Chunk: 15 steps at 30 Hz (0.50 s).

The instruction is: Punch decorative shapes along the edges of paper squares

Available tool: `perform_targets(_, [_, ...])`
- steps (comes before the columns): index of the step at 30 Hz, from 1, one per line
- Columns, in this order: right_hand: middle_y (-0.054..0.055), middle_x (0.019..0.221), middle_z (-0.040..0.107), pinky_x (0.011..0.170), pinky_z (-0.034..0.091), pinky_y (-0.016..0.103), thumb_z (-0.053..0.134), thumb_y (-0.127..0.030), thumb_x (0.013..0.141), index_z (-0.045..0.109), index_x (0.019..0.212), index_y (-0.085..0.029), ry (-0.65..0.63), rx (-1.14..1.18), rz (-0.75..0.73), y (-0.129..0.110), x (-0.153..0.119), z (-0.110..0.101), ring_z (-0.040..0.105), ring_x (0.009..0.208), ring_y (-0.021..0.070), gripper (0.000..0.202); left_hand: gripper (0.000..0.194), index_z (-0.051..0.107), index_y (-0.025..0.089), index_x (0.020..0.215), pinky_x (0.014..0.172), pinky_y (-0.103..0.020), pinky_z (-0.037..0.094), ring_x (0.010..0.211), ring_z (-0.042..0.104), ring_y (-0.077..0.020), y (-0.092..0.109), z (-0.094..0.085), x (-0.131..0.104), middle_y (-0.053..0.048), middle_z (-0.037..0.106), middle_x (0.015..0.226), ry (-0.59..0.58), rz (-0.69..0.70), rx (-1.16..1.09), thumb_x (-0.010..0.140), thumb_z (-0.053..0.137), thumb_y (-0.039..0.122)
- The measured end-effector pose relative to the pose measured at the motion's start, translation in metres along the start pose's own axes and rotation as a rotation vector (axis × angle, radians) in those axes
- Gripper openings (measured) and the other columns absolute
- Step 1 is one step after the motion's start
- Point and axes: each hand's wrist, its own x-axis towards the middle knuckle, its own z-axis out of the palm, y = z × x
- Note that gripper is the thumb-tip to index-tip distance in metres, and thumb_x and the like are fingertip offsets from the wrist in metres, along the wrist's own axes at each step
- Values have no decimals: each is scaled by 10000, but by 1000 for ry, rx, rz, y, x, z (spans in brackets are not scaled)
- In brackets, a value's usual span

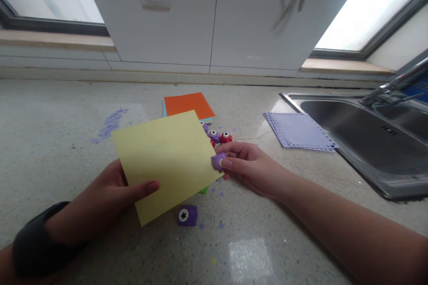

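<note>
A yellow sheet of paper (167, 160) is tilted above the counter, its left part gripped by my left hand (117, 191) with the thumb on top. My right hand (247, 164) pinches a small purple punch (218, 160) at the sheet's right edge, near the lower right corner. On the counter below the sheet lies another purple punch (187, 215) with a star on its white button. Behind my right hand sit several purple and red punches, one red (226, 137), partly hidden by the sheet. A bit of something green (203, 190) shows under the sheet.
Orange paper (189, 104) lies on other sheets at the back. Lavender sheets with punched edges (297, 130) are stacked beside the steel sink (361, 138) at right. Purple paper bits (112, 124) lie at left, with a few scraps near the front punch.
</note>
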Motion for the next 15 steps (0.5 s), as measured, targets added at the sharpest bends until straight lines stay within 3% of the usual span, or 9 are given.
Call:
perform_targets(3, [29,857,735,647,512,189,865,-282,763,768,917,-157,13,4,2,-2,-1,3,651,742,90,221,407,770,325,1142,801,-352,639,1006,746,-327,1,0,-1,-70,788,1102,-65,45,73,742,843,316])
perform_targets(6, [23,856,728,638,508,190,866,-285,763,761,914,-153,-1,-4,10,-3,0,3,636,707,80,225,382,779,312,1126,833,-322,624,1033,735,-315,-2,-1,0,-39,791,1096,-50,114,151,749,833,280])
perform_targets(11, [9,805,701,607,490,175,835,-306,807,751,935,-150,-60,-66,16,-2,0,-3,615,646,64,218,381,744,277,1151,543,-302,631,804,759,-301,-14,-5,5,-31,791,1054,-4,51,48,776,802,314])
perform_targets(15, [21,839,710,624,492,192,833,-305,807,749,944,-157,-36,-68,-8,-2,0,-3,611,674,74,219,416,722,263,1104,529,-320,646,813,755,-284,-13,-4,4,-48,779,1086,118,-23,25,715,867,292])
